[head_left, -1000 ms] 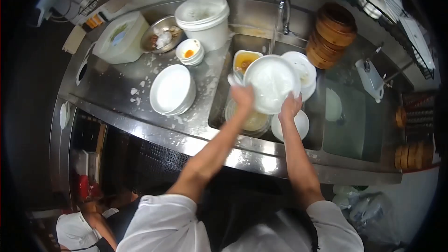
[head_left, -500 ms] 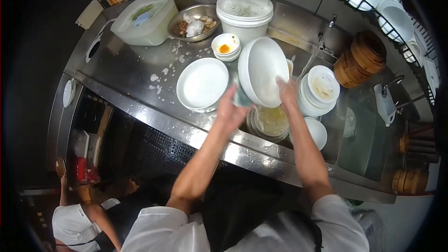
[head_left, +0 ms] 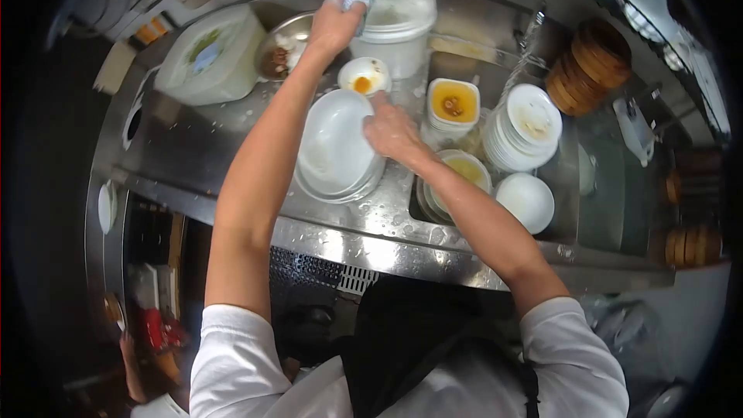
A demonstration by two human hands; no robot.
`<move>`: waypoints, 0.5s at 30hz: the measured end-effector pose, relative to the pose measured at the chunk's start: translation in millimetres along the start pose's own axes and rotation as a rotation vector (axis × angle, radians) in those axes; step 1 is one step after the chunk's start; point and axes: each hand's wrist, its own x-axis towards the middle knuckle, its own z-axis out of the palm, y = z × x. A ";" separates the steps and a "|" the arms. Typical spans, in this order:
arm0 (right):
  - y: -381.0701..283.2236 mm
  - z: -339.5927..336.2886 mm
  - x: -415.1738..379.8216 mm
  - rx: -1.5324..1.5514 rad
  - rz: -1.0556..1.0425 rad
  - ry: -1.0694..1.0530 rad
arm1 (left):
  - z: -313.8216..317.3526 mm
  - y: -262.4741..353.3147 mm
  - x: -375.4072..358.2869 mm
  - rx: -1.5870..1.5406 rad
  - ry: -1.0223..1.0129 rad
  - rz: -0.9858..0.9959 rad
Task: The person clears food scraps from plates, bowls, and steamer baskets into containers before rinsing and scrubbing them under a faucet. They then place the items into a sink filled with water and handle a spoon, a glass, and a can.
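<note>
My left hand (head_left: pixel 334 27) is closed around a crumpled pale green-and-white cloth (head_left: pixel 359 1), over the metal bowl's edge beside the white bucket (head_left: pixel 395 39). My right hand (head_left: pixel 393 133) has its fingers apart, at the right rim of a large white bowl (head_left: pixel 333 147). Its extended fingertips reach the edge of a small white bowl (head_left: pixel 365 73) with an orange spot of sauce inside. The large bowl sits on top of a stack of white dishes on the steel counter.
A square dish (head_left: pixel 453 101) holds orange liquid. To its right are stacked plates (head_left: pixel 534 120), an upturned bowl (head_left: pixel 526 201) and bamboo steamers (head_left: pixel 592 66) beyond a running tap (head_left: pixel 534 23). Behind left stand a plastic tub (head_left: pixel 213 54) and a metal bowl (head_left: pixel 271 50) of scraps. Another person's arm (head_left: pixel 131 364) shows lower left.
The large white bowl, held up in my right hand before, now rests on the dish stack. My left hand has moved up and away with the cloth. The orange dish has come into view.
</note>
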 end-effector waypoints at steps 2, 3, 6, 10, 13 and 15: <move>8.7 2.1 -4.5 -0.016 0.018 -0.032 | 30.1 4.3 16.6 0.146 -0.012 0.146; 14.6 2.8 -5.4 -0.018 0.004 -0.041 | 47.8 -2.9 29.2 0.207 -0.084 0.138; 105.1 33.9 12.0 0.086 -0.270 0.292 | 89.7 -37.2 56.0 0.387 -0.184 0.077; 294.8 29.3 -6.2 -0.017 0.228 0.421 | 98.8 -35.0 75.0 0.661 -0.486 -0.142; 429.7 63.4 -38.7 -0.304 0.479 0.142 | 117.7 -80.3 111.3 0.594 -0.722 -0.105; 423.7 70.1 -38.5 -0.491 0.495 0.259 | 118.8 -77.3 113.5 0.648 -0.695 -0.160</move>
